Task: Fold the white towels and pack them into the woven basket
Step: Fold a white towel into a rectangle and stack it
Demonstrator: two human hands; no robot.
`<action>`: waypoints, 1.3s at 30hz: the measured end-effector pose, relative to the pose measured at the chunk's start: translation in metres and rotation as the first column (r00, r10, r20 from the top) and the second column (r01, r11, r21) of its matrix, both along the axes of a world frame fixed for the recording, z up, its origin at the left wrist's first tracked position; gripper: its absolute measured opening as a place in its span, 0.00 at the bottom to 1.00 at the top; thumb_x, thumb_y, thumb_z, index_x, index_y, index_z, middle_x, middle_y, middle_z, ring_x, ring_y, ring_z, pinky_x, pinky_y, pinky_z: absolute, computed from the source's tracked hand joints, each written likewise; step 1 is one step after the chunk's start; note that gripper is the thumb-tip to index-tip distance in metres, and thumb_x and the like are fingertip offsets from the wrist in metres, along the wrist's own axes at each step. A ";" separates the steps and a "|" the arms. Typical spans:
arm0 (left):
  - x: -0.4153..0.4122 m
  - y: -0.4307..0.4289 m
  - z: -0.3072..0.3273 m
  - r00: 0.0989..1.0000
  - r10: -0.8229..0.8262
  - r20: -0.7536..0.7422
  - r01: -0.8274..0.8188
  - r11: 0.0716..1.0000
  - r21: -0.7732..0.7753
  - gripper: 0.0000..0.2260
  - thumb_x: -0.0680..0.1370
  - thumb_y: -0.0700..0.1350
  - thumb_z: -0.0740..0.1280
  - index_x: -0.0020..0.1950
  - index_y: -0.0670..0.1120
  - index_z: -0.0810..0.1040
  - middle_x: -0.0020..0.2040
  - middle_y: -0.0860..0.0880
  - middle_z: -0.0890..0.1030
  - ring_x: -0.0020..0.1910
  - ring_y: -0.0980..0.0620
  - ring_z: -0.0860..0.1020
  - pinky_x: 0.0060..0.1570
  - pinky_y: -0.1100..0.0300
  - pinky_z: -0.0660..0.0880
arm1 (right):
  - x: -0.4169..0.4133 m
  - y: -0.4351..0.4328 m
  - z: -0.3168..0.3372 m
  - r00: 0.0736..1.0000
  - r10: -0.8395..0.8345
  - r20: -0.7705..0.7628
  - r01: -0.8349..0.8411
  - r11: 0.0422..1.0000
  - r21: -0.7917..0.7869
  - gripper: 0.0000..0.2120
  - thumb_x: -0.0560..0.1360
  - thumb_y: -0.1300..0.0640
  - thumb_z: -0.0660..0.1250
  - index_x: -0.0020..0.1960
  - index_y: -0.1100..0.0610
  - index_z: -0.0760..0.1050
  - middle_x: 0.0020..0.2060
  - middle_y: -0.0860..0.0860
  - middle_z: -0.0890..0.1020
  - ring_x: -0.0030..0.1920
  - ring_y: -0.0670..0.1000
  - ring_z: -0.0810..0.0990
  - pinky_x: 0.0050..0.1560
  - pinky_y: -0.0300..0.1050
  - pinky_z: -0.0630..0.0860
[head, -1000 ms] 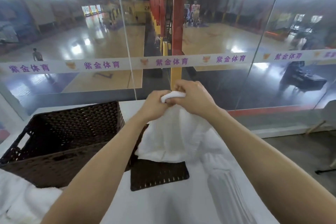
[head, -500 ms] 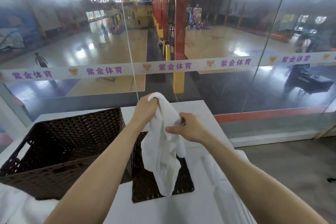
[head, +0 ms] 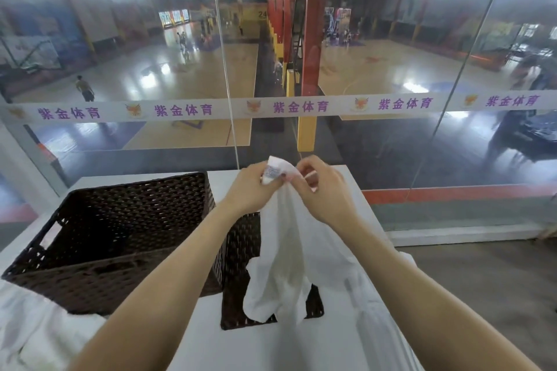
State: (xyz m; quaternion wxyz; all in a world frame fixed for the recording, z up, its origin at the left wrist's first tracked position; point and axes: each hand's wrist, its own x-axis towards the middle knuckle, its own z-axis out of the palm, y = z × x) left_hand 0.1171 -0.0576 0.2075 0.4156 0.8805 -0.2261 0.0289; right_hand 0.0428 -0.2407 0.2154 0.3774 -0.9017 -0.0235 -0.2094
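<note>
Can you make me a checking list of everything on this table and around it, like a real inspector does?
Surface: white table, carrying the basket and towels.
Job's things: white towel hanging in the air from both hands; dark woven basket on the left, no towel seen inside; towel heap bottom left; another towel by the right edge.
Clutter: flat woven piece lying beside the basket, partly behind the hanging towel.
Grippers: left hand and right hand both pinch the towel's top, close together.
Cables: nothing seen.
Surroundings: glass wall with a white strip of purple writing; sports hall beyond.
</note>
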 end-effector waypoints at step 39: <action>0.141 0.017 0.083 0.965 0.242 -0.098 -0.259 0.933 -0.251 0.09 0.87 0.47 0.65 0.67 0.51 0.79 0.58 0.52 0.84 0.61 0.44 0.80 0.55 0.53 0.78 | 0.151 -0.145 0.099 0.889 -0.354 -0.290 0.264 0.914 -0.308 0.15 0.83 0.56 0.57 0.64 0.61 0.77 0.52 0.60 0.83 0.49 0.61 0.82 0.45 0.48 0.76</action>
